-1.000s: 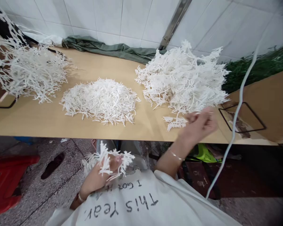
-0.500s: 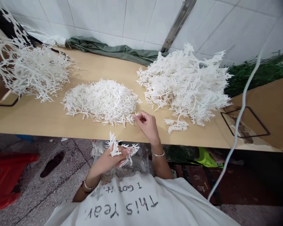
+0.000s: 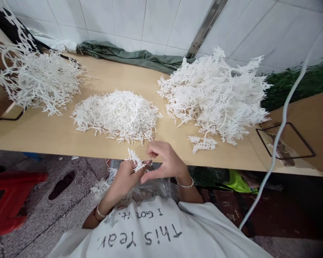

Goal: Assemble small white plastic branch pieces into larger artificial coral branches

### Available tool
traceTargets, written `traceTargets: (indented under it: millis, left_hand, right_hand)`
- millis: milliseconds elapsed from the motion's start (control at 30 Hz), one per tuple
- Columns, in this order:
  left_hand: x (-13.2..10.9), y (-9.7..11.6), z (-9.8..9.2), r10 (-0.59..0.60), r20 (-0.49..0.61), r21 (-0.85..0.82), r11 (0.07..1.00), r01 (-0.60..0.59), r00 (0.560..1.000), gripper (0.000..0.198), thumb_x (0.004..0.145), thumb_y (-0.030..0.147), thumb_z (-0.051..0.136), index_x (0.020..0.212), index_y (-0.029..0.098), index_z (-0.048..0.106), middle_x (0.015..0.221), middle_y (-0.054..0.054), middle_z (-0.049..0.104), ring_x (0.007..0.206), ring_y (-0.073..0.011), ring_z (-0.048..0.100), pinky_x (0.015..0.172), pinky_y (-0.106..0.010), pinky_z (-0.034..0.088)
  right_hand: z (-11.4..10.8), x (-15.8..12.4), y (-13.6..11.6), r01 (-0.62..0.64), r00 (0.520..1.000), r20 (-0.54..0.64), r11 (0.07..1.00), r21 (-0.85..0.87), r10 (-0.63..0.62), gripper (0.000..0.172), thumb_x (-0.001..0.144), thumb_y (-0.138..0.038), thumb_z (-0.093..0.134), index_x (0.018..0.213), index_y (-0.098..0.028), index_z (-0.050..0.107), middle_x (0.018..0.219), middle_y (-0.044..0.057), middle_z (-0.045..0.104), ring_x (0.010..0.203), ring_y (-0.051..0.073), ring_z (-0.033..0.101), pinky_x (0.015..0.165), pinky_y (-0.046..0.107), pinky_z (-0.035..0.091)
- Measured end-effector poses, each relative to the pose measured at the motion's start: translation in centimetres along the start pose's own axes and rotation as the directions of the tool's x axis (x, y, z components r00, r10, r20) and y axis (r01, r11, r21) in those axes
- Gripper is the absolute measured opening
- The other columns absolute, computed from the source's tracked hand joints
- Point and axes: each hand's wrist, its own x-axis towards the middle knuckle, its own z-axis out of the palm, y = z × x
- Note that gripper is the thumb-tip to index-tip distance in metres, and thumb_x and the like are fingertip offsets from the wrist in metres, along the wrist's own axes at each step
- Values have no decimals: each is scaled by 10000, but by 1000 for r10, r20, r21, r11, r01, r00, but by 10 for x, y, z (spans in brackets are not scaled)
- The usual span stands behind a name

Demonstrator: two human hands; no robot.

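My left hand [image 3: 125, 175] is closed round a white plastic branch [image 3: 133, 159] just below the table's front edge, with more white sprigs hanging under it at the lap. My right hand [image 3: 165, 161] is beside it, fingers pinched at the tip of that same branch. On the wooden table [image 3: 43, 132] a flat heap of small white sprigs [image 3: 115, 114] lies in the middle. A tall pile of white branches [image 3: 215, 93] stands to its right. One loose sprig [image 3: 203, 143] lies in front of that pile.
Another pile of white branches [image 3: 37, 80] sits at the table's left end. A green cloth [image 3: 129, 57] runs along the tiled wall. Green foliage [image 3: 298, 80] and a cardboard box [image 3: 307, 122] are at the right, a white cable [image 3: 277, 136] hangs there, and a red stool [image 3: 10, 197] stands on the floor.
My right hand came back from the right pile, passed the middle heap's edge and joined my left hand. The left hand rose with its branch towards the table edge.
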Motion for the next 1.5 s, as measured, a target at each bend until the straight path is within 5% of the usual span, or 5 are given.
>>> traceTargets:
  millis: [567, 1000, 1167, 1233, 1500]
  left_hand:
    - [-9, -4, -4, 124, 172, 51, 990, -135, 977, 569, 960, 506, 255, 618, 118, 491, 576, 7, 522, 560, -72, 459, 643, -207, 328]
    - [-21, 2, 4, 335, 190, -89, 942, -323, 923, 601, 982, 447, 229, 499, 113, 357, 447, 14, 355, 434, -36, 309, 524, -210, 257]
    - [-42, -7, -3, 393, 213, -237, 909, -343, 895, 611, 989, 416, 192, 499, 121, 408, 428, 10, 397, 405, -34, 343, 497, -187, 299]
    - [-44, -9, -6, 353, 88, -164, 928, -336, 932, 599, 986, 421, 215, 494, 118, 372, 444, 11, 377, 422, -29, 329, 502, -189, 283]
    - [-24, -7, 1, 192, 155, -22, 981, -191, 969, 611, 961, 532, 204, 547, 117, 375, 509, 6, 381, 490, -46, 334, 550, -218, 261]
  right_hand:
    - [-1, 1, 10, 203, 964, 209, 961, -186, -163, 313, 949, -240, 405, 655, -138, 373, 609, -10, 384, 587, 67, 351, 613, 229, 289]
    - [0, -12, -7, -55, 958, -266, 981, 184, 104, 425, 914, -212, 465, 530, -125, 305, 479, -26, 289, 446, 19, 274, 447, 203, 194]
    - [-64, -18, 19, 9, 378, -875, 944, 330, 302, 528, 878, -485, 507, 584, -167, 204, 506, -54, 198, 448, 32, 183, 445, 226, 151]
    - [-81, -23, 23, 39, 278, -920, 954, 299, 277, 483, 869, -489, 527, 598, -158, 305, 530, -41, 282, 466, 39, 242, 456, 221, 172]
    - [-40, -14, 25, -254, 789, -350, 786, 564, 506, 381, 883, -528, 500, 806, -158, 452, 670, -13, 404, 518, 35, 337, 479, 202, 229]
